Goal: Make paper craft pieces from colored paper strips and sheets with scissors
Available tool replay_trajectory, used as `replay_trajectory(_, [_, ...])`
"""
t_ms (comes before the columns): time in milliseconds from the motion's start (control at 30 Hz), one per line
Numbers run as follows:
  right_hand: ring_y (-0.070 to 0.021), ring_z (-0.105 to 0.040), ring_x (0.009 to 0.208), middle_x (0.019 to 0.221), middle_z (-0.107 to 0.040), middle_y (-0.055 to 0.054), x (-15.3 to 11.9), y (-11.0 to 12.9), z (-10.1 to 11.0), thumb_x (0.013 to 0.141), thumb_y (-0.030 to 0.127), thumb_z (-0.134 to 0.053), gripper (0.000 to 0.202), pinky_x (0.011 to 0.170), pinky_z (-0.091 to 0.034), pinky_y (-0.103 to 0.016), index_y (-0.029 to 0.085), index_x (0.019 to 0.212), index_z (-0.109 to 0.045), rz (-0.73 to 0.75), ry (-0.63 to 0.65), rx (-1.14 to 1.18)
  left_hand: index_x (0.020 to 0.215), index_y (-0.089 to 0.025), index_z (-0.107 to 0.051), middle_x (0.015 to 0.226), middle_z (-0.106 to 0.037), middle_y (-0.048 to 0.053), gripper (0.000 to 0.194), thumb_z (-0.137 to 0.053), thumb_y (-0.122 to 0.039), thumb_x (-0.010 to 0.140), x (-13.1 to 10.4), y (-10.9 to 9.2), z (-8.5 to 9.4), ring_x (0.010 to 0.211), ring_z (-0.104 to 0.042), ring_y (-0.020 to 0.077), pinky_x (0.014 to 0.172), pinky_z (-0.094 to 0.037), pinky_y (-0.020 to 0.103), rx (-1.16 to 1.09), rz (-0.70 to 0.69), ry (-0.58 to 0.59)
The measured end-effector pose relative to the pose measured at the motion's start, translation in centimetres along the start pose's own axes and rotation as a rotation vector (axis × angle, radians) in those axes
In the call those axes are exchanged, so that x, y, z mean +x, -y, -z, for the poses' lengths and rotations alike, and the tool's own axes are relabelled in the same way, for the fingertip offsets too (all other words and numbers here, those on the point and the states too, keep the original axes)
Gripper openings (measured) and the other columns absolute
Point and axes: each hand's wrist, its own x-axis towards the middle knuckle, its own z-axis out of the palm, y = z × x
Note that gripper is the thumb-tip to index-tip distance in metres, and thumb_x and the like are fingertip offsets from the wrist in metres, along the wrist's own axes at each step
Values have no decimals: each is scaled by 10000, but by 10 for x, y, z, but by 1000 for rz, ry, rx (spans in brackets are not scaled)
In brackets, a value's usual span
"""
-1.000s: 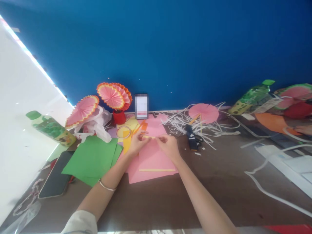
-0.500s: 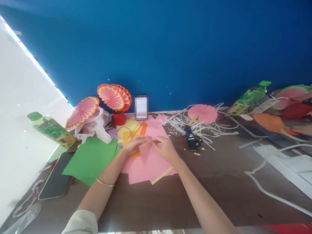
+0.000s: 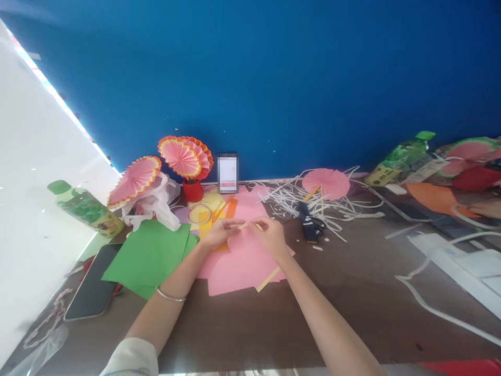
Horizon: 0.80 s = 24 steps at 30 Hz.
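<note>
Over the middle of the table, my left hand (image 3: pixel 222 233) and my right hand (image 3: pixel 271 237) pinch the top edge of a pink paper (image 3: pixel 254 253) with a yellow strip along its edge. The fingertips almost meet at a narrow fold. More pink sheets (image 3: pixel 221 279) lie flat beneath the held one. Just behind my left hand are yellow paper (image 3: pixel 205 215), orange strips (image 3: pixel 230 208) and a round bangle-like ring (image 3: pixel 188 213). Green sheets (image 3: pixel 146 256) lie left of my left hand.
A phone (image 3: pixel 227 175) leans against the blue wall. Pleated paper fans (image 3: pixel 135 180), a red pot (image 3: pixel 192 191) and a bottle (image 3: pixel 84 208) stand left. White strips (image 3: pixel 285 201), a dark-handled tool (image 3: pixel 307 222) and a white cord (image 3: pixel 426 308) lie right. Another person's hand (image 3: pixel 489 210) shows far right.
Both hands have shifted slightly at the pink paper's edge, and my right hand has moved a little to the right. The held paper's lower yellow-edged part has swung right.
</note>
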Motion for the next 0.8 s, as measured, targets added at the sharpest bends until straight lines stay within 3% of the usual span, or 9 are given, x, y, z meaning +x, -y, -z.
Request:
replay_trajectory(400, [-177, -601, 612, 674, -678, -46, -3, 2, -4, 691, 237, -544, 122, 619, -449, -281, 176, 655, -645, -31, -77, -83, 1086, -128, -606, 952, -673, 120, 532, -735, -306, 601, -1, 1, -1, 781, -612, 174, 697, -453, 279, -101, 35, 56])
replay_trajectory(700, [-169, -587, 615, 700, -666, -46, -6, 2, -7, 713, 229, -523, 123, 608, -454, -286, 187, 671, -631, 53, -26, -93, 925, -102, -668, 848, -685, 100, 316, -672, -240, 641, -5, -10, -8, 726, -609, 155, 681, -437, 251, -171, 18, 14])
replay_trajectory(800, [-173, -599, 651, 721, -669, -45, -8, 4, -7, 719, 234, -528, 116, 624, -468, -288, 194, 692, -633, 62, 10, -57, 930, -120, -665, 885, -682, 85, 328, -690, -266, 636, -3, -7, -9, 757, -605, 155, 717, -435, 258, -75, -5, -35])
